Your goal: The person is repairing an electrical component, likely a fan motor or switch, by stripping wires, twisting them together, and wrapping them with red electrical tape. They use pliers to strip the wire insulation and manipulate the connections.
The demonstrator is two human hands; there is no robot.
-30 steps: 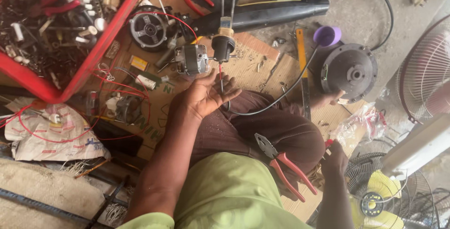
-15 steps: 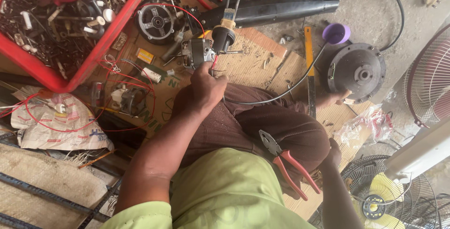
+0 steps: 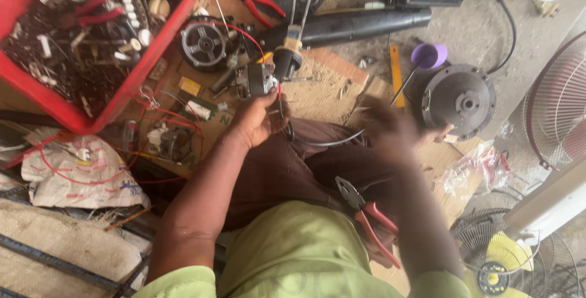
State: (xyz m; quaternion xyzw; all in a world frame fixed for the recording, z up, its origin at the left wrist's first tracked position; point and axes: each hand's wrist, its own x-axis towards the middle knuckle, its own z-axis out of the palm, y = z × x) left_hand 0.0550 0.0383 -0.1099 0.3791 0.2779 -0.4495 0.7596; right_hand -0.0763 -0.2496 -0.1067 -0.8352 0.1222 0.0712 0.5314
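Since the earlier frame the right hand [image 3: 390, 130] has come up from beside the right knee, where it lay low at the edge of view, to the middle of the lap; it is blurred, so I cannot tell how far it is open or whether it grips anything; the black cable [image 3: 323, 142] runs just to its left. By contrast the left hand [image 3: 259, 118] has hardly shifted; its fingers curl closed around thin wires at the near side of a small grey switch block [image 3: 255, 79], which rests on the cardboard [image 3: 323, 90] spread over the floor; a red wire [image 3: 279, 93] shows just right of the thumb. Beside the block stands a black plug [image 3: 287, 63] with a tan collar, its long axis running away from the person, its metal loop [image 3: 299, 5] pointing toward the far edge of the cardboard. Beyond it a black tube [image 3: 360, 24] lies crosswise, long axis left to right, slightly raised at the right end. Red-handled pliers [image 3: 366, 218] rest on the right thigh, jaws pointing up-left toward the hands, handles toward the right knee. At the left far corner sits a red tray [image 3: 131, 84] of small parts; near its right wall lies a round motor part [image 3: 204, 44]. Right of the cardboard lie a dark round motor housing [image 3: 461, 99], a purple cup [image 3: 428, 55] and a yellow strip [image 3: 395, 75] pointing away from the person.
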